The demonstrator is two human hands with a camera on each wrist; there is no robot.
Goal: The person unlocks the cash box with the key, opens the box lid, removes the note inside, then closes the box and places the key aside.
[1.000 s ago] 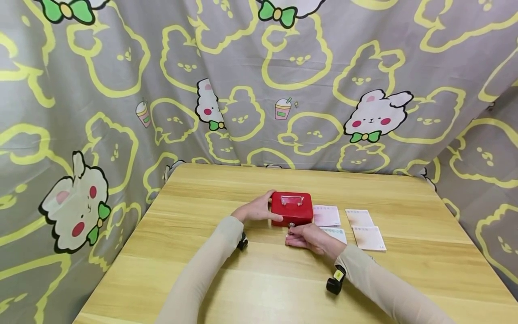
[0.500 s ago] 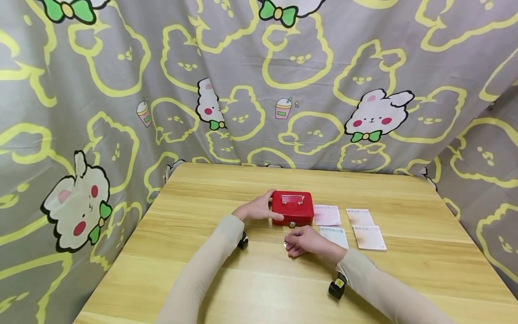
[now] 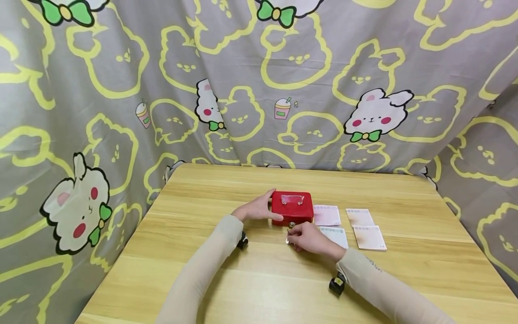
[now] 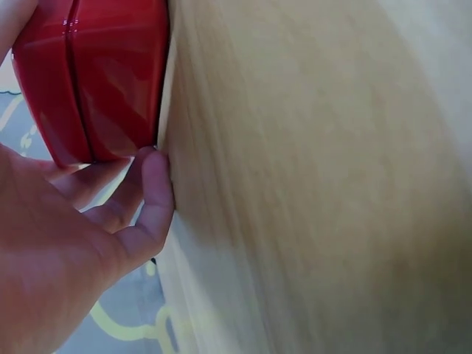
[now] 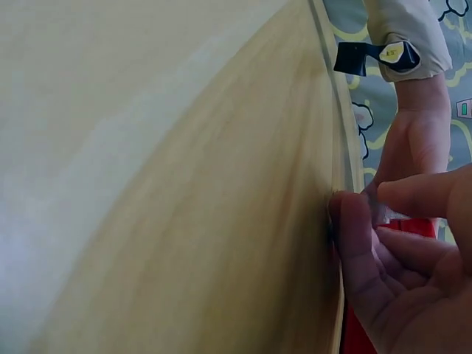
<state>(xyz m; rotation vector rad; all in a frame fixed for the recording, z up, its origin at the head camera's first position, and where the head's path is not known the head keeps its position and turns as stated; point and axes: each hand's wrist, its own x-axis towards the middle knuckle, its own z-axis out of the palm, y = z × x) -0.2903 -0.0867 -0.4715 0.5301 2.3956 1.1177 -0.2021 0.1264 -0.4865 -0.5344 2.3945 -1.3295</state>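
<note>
A red metal cash box (image 3: 292,208) with a folding handle on its closed lid stands on the table. Its silver lock (image 3: 292,224) faces the front. My left hand (image 3: 256,209) grips the box at its left end, thumb at the front corner. In the left wrist view, the fingers of that left hand (image 4: 66,236) curl behind and under the end of the red box (image 4: 110,81). Just in front of the lock, my right hand (image 3: 309,238) pinches a small shiny key (image 3: 288,241). The right wrist view shows the right hand's (image 5: 402,273) curled fingers, which mostly hide the key.
Right of the box lie a pinkish stack of banknotes (image 3: 327,215) and a greenish one (image 3: 334,235), partly behind the right hand. Two brownish stacks (image 3: 359,218) (image 3: 369,237) lie farther right. A patterned curtain (image 3: 251,103) hangs behind the wooden table (image 3: 259,279).
My right hand drew back from the lock toward me with the key, then came slightly forward again. The left hand has kept its hold on the cash box.
</note>
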